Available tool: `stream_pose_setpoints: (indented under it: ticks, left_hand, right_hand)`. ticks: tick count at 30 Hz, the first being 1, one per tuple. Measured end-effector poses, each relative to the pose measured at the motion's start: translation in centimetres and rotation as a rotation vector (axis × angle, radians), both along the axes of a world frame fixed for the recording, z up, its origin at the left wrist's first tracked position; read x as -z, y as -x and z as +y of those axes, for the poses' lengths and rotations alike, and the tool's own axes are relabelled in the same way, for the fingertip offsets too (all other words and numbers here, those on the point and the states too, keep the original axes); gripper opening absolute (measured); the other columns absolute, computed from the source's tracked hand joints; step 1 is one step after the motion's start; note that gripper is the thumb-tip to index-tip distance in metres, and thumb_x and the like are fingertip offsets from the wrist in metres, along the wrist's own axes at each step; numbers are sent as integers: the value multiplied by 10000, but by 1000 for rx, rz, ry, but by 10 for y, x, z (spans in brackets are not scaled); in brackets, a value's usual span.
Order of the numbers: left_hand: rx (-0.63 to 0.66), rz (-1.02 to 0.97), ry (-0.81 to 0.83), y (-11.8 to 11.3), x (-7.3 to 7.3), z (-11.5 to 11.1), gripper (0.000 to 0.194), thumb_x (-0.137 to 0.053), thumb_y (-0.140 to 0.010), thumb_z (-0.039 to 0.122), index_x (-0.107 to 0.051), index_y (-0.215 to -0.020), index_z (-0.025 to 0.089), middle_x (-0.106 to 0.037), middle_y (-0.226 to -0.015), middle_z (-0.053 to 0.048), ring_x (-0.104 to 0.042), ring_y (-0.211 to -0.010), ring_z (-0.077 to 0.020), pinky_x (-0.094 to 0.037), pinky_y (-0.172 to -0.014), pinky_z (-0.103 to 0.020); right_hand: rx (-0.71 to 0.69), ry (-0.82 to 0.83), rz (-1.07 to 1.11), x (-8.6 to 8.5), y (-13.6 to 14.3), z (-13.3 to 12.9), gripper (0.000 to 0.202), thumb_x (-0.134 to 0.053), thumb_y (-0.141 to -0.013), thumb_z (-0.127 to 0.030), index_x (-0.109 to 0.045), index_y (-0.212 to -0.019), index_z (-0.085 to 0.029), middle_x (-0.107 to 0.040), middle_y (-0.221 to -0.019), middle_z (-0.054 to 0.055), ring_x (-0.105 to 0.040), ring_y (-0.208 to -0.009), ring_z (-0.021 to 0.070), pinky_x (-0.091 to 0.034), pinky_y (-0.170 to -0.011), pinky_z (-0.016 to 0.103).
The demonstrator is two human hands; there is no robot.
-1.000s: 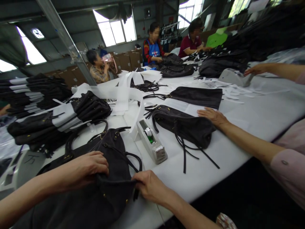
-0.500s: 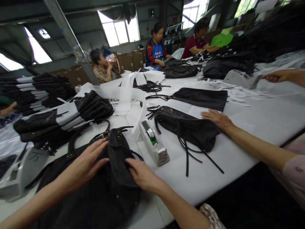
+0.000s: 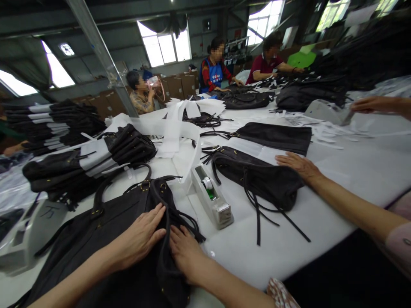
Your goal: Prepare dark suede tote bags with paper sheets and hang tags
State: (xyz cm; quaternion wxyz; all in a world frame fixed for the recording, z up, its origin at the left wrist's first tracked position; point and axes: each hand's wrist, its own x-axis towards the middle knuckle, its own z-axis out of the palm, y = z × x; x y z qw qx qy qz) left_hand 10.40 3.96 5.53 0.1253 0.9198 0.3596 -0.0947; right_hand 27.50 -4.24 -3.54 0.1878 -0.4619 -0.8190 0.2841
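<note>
A large black handbag (image 3: pixel 118 209) with brass-coloured fittings and looped handles lies in front of me. My left hand (image 3: pixel 144 233) rests flat on its upper face, fingers stretched toward the side edge. Just across that edge, my right hand (image 3: pixel 186 252) presses against the bag's side panel with its fingers extended; the fingertips are partly tucked by the fold. Thin black straps spill out beyond my right fingers. A grey tape dispenser (image 3: pixel 212 201) with a green-cored roll stands right of the bag.
A co-worker's hand (image 3: pixel 300 167) lies by another black bag (image 3: pixel 257 175); that person's other hand (image 3: pixel 369 105) is at a second dispenser (image 3: pixel 327 112). Stacked paper-banded bags (image 3: pixel 125 145) and another dispenser (image 3: pixel 35 231) are at left. People work across the table.
My left hand has slid right to the bag's edge. My right hand has moved down slightly against the side, and the bag's side panel is now folded inward and flatter.
</note>
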Motion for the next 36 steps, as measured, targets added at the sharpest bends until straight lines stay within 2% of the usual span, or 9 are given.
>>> stream_pose_setpoints:
  ticks: [5,9,12,16,19,21,25,30,36]
  left_hand:
    - [9,150,-33,-28,33,-3,696,-230,-921,570,-249,-1474,148,-177,-1532,-204,-330,-1328,-427,-357,-997,-588]
    - [-61,81,1,-26,51,-3,715,-209,-906,608,-189,-1491,196,-126,-1557,-166,-275,-1347,-434,-333,-996,-612]
    - [-102,-39,75,-21,42,4,713,-298,-872,649,-265,-1465,255,-220,-1541,-139,-366,-1294,-391,-363,-993,-583]
    - [-132,-203,78,-22,22,16,780,-506,-744,715,-436,-1351,231,-396,-1379,-158,-501,-1141,-331,-429,-971,-485]
    - [-133,-192,-74,-23,14,29,847,-545,-696,742,-410,-1374,252,-384,-1347,-168,-431,-1193,-385,-393,-983,-537]
    - [-118,-167,-130,-23,11,41,807,-523,-735,717,-372,-1402,289,-315,-1393,-162,-354,-1257,-409,-361,-1003,-553]
    - [-49,-133,-90,-21,10,77,599,-507,-809,623,-472,-1320,312,-194,-1472,-106,-415,-1195,-370,-373,-995,-513]
    - [-14,-137,101,-21,31,120,397,-519,-827,583,-641,-966,232,-458,-1197,-62,-526,-1016,-246,-448,-894,-377]
    - [-148,-258,158,-23,58,135,422,-634,-745,579,-654,-905,189,-469,-1102,-80,-562,-962,-260,-477,-845,-413]
  right_hand:
    - [41,-1,-47,8,11,4,745,-722,-609,-194,-502,-1320,-239,-367,-1473,126,-279,-1371,332,-84,-1157,535]
    - [120,-11,65,6,11,1,598,-638,-709,-233,-532,-1297,-253,-441,-1430,102,-334,-1348,298,-111,-1158,510]
    - [289,28,232,-2,4,-8,449,-486,-823,-232,-570,-1264,-214,-594,-1267,117,-487,-1233,259,-280,-1115,456]
    - [630,168,492,-31,-5,-24,474,-270,-929,-297,-493,-1335,-195,-703,-989,95,-657,-926,223,-524,-862,381]
    - [714,144,477,-54,3,-33,588,-439,-882,-449,-401,-1395,-164,-694,-1020,105,-664,-904,246,-549,-821,378]
    - [675,58,386,-58,14,-38,609,-527,-836,-416,-422,-1379,-163,-641,-1177,121,-628,-1038,274,-520,-911,404]
    - [609,-133,365,-31,29,-47,463,-359,-898,-242,-454,-1347,-188,-577,-1293,90,-550,-1189,225,-452,-1022,378]
    - [719,-136,397,18,18,-56,420,-276,-947,-250,-510,-1295,-227,-609,-1255,64,-563,-1177,202,-483,-987,357]
    - [760,-200,291,22,18,-49,437,-285,-952,-282,-576,-1262,-178,-631,-1215,101,-622,-1089,227,-515,-904,313]
